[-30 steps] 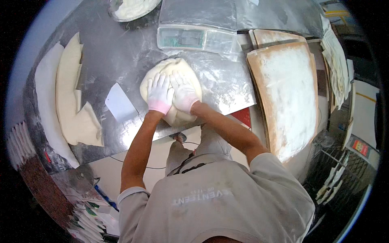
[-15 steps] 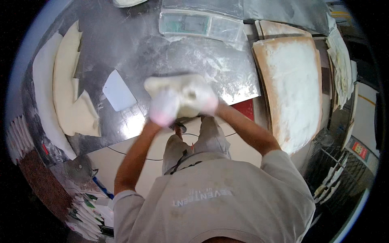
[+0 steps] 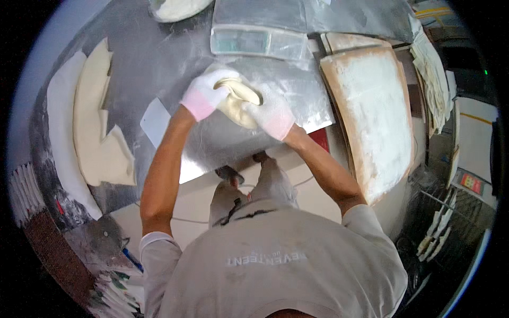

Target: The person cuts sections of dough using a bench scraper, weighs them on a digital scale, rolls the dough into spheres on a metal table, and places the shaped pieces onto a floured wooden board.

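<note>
Although the dough [image 3: 238, 114] hides most fingertips, the left hand [image 3: 204, 96] and right hand [image 3: 271, 110] clasp it from nine and three o'clock, fingers curled round its edges — whether it touches the bench [image 3: 143, 63] is unclear. Toward nine, the left forearm [image 3: 163, 177] partly covers a white scraper [image 3: 154, 122]; farther, at eleven, a bowl [image 3: 156, 11] is cut off.

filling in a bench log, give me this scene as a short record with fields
left hand: white-and-pink glove, gripping folded dough
right hand: matching glove, gripping its other side
dough touching table: cannot tell
surface: grey metal table, dusted white
left of hands: white flat piece, cream slab
right of hands: board coated in white
</note>
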`<state>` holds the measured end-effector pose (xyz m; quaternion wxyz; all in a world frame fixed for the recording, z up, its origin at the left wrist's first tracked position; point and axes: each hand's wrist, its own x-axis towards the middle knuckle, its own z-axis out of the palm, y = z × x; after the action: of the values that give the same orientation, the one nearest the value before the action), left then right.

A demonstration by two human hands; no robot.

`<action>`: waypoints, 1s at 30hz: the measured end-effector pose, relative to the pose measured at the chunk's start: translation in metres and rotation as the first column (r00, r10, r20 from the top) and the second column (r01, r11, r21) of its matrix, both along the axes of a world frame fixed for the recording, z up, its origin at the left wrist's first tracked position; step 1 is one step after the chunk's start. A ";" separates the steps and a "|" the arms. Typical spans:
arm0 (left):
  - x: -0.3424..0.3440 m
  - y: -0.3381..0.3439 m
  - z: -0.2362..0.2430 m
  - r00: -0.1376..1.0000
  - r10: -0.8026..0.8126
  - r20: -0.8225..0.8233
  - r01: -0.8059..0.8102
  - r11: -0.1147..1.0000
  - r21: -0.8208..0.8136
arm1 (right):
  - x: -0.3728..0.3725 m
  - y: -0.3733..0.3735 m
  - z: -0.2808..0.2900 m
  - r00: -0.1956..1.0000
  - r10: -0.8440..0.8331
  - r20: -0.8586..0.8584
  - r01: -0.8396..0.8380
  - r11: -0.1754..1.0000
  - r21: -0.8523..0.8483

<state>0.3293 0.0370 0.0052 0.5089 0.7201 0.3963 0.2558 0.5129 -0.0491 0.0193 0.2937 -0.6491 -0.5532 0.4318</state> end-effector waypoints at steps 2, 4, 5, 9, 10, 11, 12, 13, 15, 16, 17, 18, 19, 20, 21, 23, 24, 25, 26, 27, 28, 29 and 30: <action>-0.007 -0.008 -0.005 0.996 -0.087 -0.035 0.092 0.971 0.222 | 0.001 -0.001 -0.011 0.959 0.102 0.264 -0.150 0.974 0.168; 0.006 -0.027 -0.038 0.953 0.023 -0.303 0.112 0.901 0.418 | -0.005 0.008 -0.072 0.859 0.138 0.493 -0.302 0.914 0.271; 0.011 -0.039 -0.061 0.902 0.112 -0.416 0.094 0.891 0.444 | -0.014 0.007 -0.090 0.848 0.128 0.514 -0.300 0.916 0.267; 0.024 -0.051 -0.129 0.754 0.354 -0.553 0.023 0.827 0.562 | -0.024 0.013 -0.139 0.798 0.125 0.590 -0.359 0.884 0.299; 0.023 -0.061 -0.128 0.726 0.370 -0.580 0.044 0.817 0.575 | -0.018 0.017 -0.149 0.818 0.132 0.559 -0.352 0.884 0.307; 0.022 -0.071 -0.131 0.700 0.361 -0.616 0.075 0.820 0.567 | -0.012 0.020 -0.159 0.840 0.143 0.523 -0.340 0.890 0.303; 0.021 -0.060 -0.128 0.714 0.384 -0.585 0.052 0.805 0.592 | -0.014 0.024 -0.156 0.848 0.160 0.505 -0.355 0.880 0.317; 0.016 -0.065 -0.120 0.725 0.377 -0.576 0.048 0.806 0.589 | -0.018 0.013 -0.141 0.852 0.166 0.497 -0.344 0.892 0.292; 0.016 -0.052 -0.119 0.745 0.387 -0.543 0.028 0.796 0.604 | -0.010 0.017 -0.121 0.865 0.253 0.433 -0.380 0.894 0.236; 0.013 -0.049 -0.104 0.834 0.255 -0.488 -0.016 0.897 0.442 | 0.004 0.022 -0.108 0.868 0.284 0.407 -0.395 0.891 0.222; 0.010 -0.044 -0.092 0.877 0.247 -0.412 -0.041 0.893 0.448 | 0.017 0.025 -0.094 0.872 0.315 0.376 -0.410 0.888 0.207; 0.006 -0.039 -0.078 0.910 0.242 -0.336 -0.068 0.888 0.456 | 0.036 0.029 -0.077 0.895 0.233 0.381 -0.387 0.829 0.403; 0.005 -0.034 -0.065 0.941 0.224 -0.255 -0.084 0.881 0.465 | 0.046 0.034 -0.084 0.926 0.156 0.343 -0.305 0.846 0.438; 0.013 -0.013 -0.061 0.927 0.216 -0.308 -0.024 0.850 0.526 | 0.058 0.038 -0.093 0.950 0.079 0.304 -0.221 0.856 0.467; 0.026 0.009 -0.054 0.910 0.207 -0.358 0.046 0.810 0.585 | 0.066 0.055 -0.113 0.974 0.027 0.223 -0.116 0.911 0.397; 0.036 0.057 -0.079 0.888 0.162 -0.430 0.050 0.896 0.441 | 0.054 0.087 -0.142 0.997 -0.017 0.078 -0.008 0.952 0.306; 0.033 0.058 -0.086 0.885 0.132 -0.447 0.029 0.942 0.335 | 0.041 0.102 -0.154 1.000 -0.015 0.015 0.010 0.958 0.285; 0.035 0.061 -0.088 0.884 0.105 -0.456 0.003 0.973 0.230 | 0.027 0.111 -0.150 0.999 0.048 -0.002 -0.046 0.972 0.229; 0.030 0.058 -0.089 0.896 0.018 -0.443 0.058 0.986 0.158 | 0.016 0.104 -0.146 1.000 0.028 -0.014 -0.024 0.972 0.233; 0.025 0.042 -0.089 0.883 -0.053 -0.467 0.134 0.980 0.144 | 0.009 0.098 -0.138 1.000 0.003 -0.022 0.002 0.972 0.234; 0.014 0.012 -0.091 0.856 -0.098 -0.508 0.207 0.965 0.162 | -0.004 0.062 -0.123 1.000 0.002 -0.024 0.004 0.964 0.265; 0.007 -0.019 -0.088 0.828 -0.140 -0.544 0.295 0.932 0.209 | -0.012 0.025 -0.103 1.000 -0.016 -0.016 0.020 0.954 0.300; -0.003 -0.054 -0.086 0.816 -0.137 -0.561 0.350 0.889 0.293 | -0.018 -0.012 -0.092 1.000 0.002 0.007 -0.004 0.942 0.337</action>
<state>0.3262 -0.0170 -0.0812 0.2590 0.8928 0.3648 0.0528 0.4950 -0.0609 -0.0725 0.3978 -0.5899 -0.6209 0.3290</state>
